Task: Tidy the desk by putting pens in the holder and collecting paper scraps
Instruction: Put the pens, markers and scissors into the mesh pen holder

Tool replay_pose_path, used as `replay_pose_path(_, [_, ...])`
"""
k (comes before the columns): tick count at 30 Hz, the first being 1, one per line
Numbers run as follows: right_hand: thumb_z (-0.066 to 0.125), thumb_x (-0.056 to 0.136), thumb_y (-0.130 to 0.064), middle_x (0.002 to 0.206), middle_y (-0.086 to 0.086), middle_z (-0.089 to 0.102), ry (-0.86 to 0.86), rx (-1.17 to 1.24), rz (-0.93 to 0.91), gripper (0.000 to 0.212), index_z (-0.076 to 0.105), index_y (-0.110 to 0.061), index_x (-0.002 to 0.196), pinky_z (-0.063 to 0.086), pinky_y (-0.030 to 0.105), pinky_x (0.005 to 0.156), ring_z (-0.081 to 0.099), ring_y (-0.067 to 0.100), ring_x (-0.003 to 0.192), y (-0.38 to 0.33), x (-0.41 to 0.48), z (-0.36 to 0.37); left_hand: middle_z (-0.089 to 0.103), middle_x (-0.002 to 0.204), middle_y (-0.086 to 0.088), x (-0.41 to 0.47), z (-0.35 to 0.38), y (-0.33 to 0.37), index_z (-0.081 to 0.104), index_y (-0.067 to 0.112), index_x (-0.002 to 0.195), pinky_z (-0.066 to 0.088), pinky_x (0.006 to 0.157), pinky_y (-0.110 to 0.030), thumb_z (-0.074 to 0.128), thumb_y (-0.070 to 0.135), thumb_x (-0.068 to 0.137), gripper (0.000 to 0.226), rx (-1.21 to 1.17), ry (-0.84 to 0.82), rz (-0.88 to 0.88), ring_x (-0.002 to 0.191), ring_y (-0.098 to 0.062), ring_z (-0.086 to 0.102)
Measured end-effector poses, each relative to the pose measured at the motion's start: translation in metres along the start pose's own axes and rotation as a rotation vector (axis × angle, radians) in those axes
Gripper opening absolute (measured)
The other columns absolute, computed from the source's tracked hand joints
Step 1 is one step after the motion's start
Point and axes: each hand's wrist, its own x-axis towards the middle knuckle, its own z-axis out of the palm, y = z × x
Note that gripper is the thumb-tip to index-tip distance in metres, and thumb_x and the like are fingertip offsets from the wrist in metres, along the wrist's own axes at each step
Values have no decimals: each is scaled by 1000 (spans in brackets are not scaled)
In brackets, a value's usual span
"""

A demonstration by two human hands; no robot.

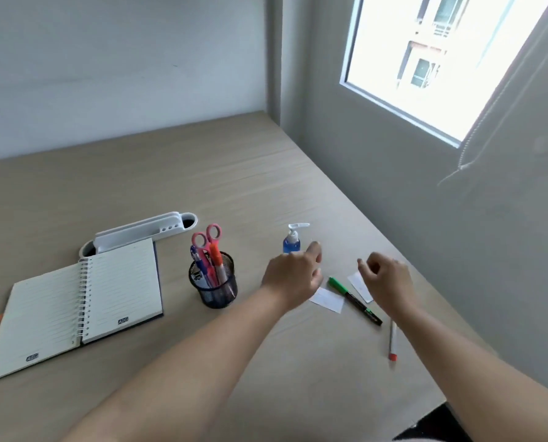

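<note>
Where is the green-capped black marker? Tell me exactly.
In the head view, the green-capped black marker lies flat on the desk's right side, between two white paper scraps, below and between the two hands.

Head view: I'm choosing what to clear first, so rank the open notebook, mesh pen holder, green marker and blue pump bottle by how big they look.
1. Open notebook, by far.
2. Mesh pen holder.
3. Green marker: long but thin.
4. Blue pump bottle, though it sits farther back, so its rank against the marker is unsure.

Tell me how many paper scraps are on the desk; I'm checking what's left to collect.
2: one scrap beside the left hand, left of the green marker; another scrap under the right hand. The hands may hide more.
</note>
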Motion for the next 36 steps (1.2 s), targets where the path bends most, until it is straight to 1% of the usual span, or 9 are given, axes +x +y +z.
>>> replay_pose_path(5, [56, 87, -29, 57, 2, 48, -234, -113, 207, 33, 46, -14, 59, 28, 27, 49, 48, 23, 61, 79, -12, -17, 60, 120, -6, 30, 67, 46, 49, 17, 120, 46, 75, -35, 49, 18, 89, 32, 83, -310, -10, 103, -34, 62])
replay_pose_path(9, [59, 85, -38, 56, -2, 44, -433, -173, 306, 37, 41, -18, 58, 29, 28, 50, 45, 18, 59, 108, -26, -8, 51, 124, -7, 48, 95, 49, 54, 17, 124, 46, 80, -36, 47, 7, 88, 37, 233, -392, 67, 114, -29, 54])
replay_pose_path(12, [58, 84, -43, 59, -1, 45, -446, -173, 329, 36, 44, -17, 63, 30, 29, 51, 49, 21, 66, 111, -28, -2, 49, 127, -6, 57, 105, 50, 56, 20, 125, 38, 90, -33, 47, 5, 90, 39, 317, -453, 129, 119, -26, 46])
replay_pose_path(17, [57, 87, -37, 74, 4, 51, -481, -201, 305, 31, 44, -14, 69, 27, 24, 47, 49, 22, 74, 108, -23, 8, 51, 125, -9, 64, 119, 53, 59, 15, 113, 35, 89, -34, 44, 1, 89, 32, 494, -484, 221, 118, -28, 44])
replay_pose_path(20, [58, 85, -32, 60, 1, 43, -485, -182, 346, 36, 40, -15, 58, 26, 25, 45, 47, 20, 63, 107, -20, 4, 50, 127, -8, 65, 118, 53, 57, 13, 114, 36, 90, -35, 48, 0, 87, 32, 539, -480, 298, 119, -29, 44])
replay_pose_path(24, [62, 79, -30, 58, -1, 46, -408, 0, 387, 29, 46, -15, 60, 29, 26, 46, 42, 14, 53, 107, -12, -13, 59, 121, 2, 72, 102, 47, 58, 20, 109, 34, 91, -31, 49, 19, 94, 17, 451, -409, 404, 121, -20, 47])
replay_pose_path(26, [61, 76, -25, 60, -1, 48, -380, 130, 328, 18, 50, -15, 64, 32, 26, 50, 43, 14, 54, 99, -6, -22, 63, 117, 4, 74, 79, 45, 59, 22, 105, 35, 90, -29, 53, 23, 93, 14, 321, -459, 358, 116, -17, 52])
replay_pose_path(29, [58, 73, -15, 56, -2, 51, -402, 255, 229, 7, 55, -16, 67, 36, 25, 51, 45, 16, 51, 70, 7, -31, 66, 105, 2, 72, 32, 39, 62, 20, 102, 41, 76, -30, 59, 22, 90, 13, 171, -578, 193, 98, -21, 57])
replay_pose_path(36, [50, 79, 0, 64, 6, 58, -702, 352, -78, 16, 51, -13, 70, 44, 22, 41, 52, 15, 49, -54, 2, 12, 65, 82, 0, 29, -85, -25, 74, 18, 99, 46, 59, -25, 69, 23, 83, 18, 140, -728, -172, 63, -16, 58])
